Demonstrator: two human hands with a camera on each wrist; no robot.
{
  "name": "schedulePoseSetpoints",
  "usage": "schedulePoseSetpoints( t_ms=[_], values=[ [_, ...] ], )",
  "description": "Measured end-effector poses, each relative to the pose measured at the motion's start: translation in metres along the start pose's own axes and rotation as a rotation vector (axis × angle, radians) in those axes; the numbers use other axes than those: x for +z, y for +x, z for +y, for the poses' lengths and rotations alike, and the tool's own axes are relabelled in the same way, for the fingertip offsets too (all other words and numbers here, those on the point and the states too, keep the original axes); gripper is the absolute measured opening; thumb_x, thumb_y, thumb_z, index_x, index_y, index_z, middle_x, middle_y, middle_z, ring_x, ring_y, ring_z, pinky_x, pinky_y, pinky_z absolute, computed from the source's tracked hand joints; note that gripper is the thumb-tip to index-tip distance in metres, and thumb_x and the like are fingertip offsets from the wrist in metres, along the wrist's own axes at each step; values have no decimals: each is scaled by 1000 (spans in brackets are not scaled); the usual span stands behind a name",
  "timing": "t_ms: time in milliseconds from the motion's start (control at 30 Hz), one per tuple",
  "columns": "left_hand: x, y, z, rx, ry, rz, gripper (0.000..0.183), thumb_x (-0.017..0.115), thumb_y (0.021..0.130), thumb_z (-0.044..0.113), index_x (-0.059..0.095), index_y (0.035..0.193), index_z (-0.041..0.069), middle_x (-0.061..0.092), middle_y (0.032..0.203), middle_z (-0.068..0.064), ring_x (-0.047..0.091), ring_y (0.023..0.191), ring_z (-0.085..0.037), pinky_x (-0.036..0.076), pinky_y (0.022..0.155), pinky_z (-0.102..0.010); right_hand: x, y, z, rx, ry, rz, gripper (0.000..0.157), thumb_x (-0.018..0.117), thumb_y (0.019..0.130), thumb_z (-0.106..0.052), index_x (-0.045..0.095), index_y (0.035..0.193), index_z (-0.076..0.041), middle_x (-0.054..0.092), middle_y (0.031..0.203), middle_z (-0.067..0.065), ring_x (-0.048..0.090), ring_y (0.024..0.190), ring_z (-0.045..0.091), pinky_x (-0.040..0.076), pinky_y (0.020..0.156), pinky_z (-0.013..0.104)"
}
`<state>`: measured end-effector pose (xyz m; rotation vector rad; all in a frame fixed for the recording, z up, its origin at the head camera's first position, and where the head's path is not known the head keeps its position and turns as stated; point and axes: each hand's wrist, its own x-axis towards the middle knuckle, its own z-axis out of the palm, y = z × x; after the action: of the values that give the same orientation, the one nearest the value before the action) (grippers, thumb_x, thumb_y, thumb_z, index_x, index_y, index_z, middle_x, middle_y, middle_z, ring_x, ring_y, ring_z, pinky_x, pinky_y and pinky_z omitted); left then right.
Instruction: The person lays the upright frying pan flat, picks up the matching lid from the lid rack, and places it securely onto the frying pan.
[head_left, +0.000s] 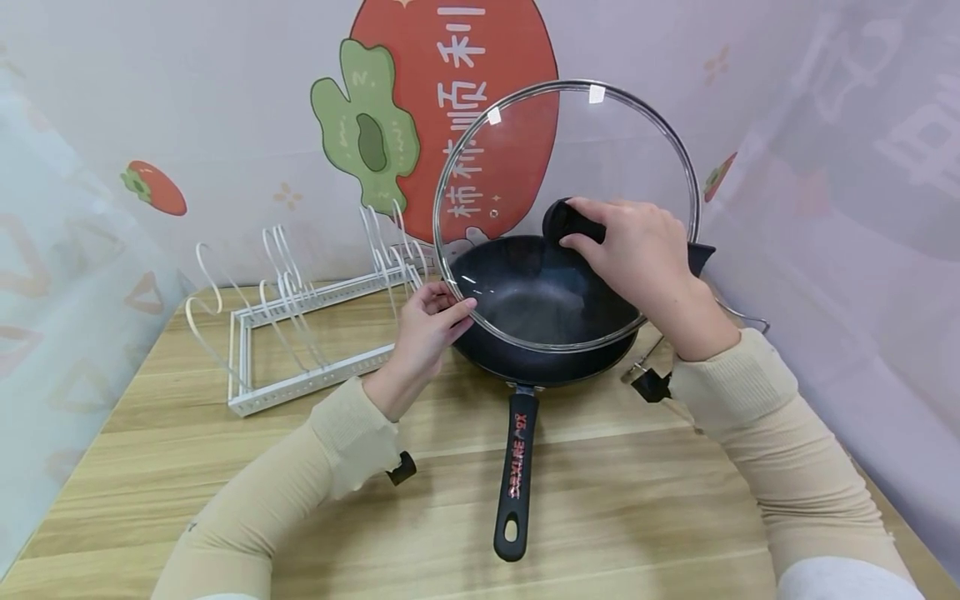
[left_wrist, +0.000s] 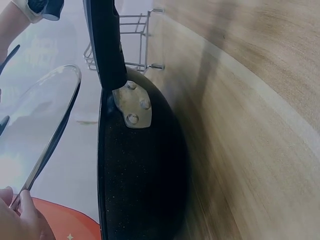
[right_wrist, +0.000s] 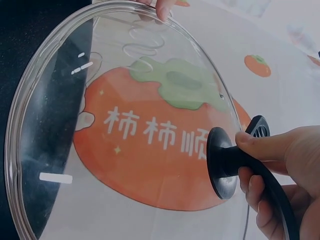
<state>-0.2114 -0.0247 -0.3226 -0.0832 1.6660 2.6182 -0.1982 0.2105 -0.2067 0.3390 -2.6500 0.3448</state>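
A round glass lid (head_left: 600,150) with a metal rim is held tilted, nearly upright, over a black wok (head_left: 495,354). My right hand (head_left: 645,250) grips the lid's black knob handle (right_wrist: 222,162), fingers wrapped round its stem in the right wrist view. At the lid's lower left edge, my left hand (head_left: 431,325) pinches the rim between thumb and fingers; the left wrist view shows the same pinch on the rim (left_wrist: 47,150). The wok stands on the table with its long black handle (head_left: 517,475) pointing toward me.
A white wire rack (head_left: 315,371) with upright loops stands on the wooden table (head_left: 187,500) at the left. Behind the wok at the right is a thin metal wire rack (head_left: 742,317). A printed cloth backdrop (head_left: 247,100) closes off the back and sides.
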Motion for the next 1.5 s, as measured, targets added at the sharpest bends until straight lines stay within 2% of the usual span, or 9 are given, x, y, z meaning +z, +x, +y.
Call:
schedulePoseSetpoints(
  t_ms=[433, 833, 1067, 1500],
  values=[
    [-6, -1, 4, -18, 6, -3, 27, 65, 94, -12, 51, 102, 9, 56, 89, -4, 66, 82, -14, 60, 73, -30, 3, 5, -4, -23, -21, -14, 46, 73, 97, -29, 64, 141, -16, 71, 121, 18, 64, 84, 42, 47, 58, 50],
    [-5, -5, 5, -19, -2, 8, 28, 64, 92, -15, 50, 105, 5, 55, 88, -3, 65, 77, -12, 60, 72, -29, 5, 7, -3, -26, -16, -21, 47, 74, 97, -27, 64, 141, -15, 70, 123, 19, 64, 84, 41, 47, 58, 49],
    [-5, -7, 6, -40, -21, 15, 29, 64, 93, -15, 50, 105, 8, 55, 90, -3, 63, 80, -13, 61, 74, -33, 6, 10, -2, -30, -9, -30, 47, 75, 96, -27, 64, 140, -14, 69, 124, 19, 64, 89, 43, 47, 60, 50],
    [-3, -7, 5, -67, -13, 14, 33, 63, 93, -15, 49, 107, 12, 55, 86, -3, 63, 77, -11, 61, 70, -30, 6, 14, 1, -8, 10, -70, 47, 74, 97, -29, 64, 141, -14, 65, 132, 19, 64, 90, 44, 47, 63, 51]
  ],
)
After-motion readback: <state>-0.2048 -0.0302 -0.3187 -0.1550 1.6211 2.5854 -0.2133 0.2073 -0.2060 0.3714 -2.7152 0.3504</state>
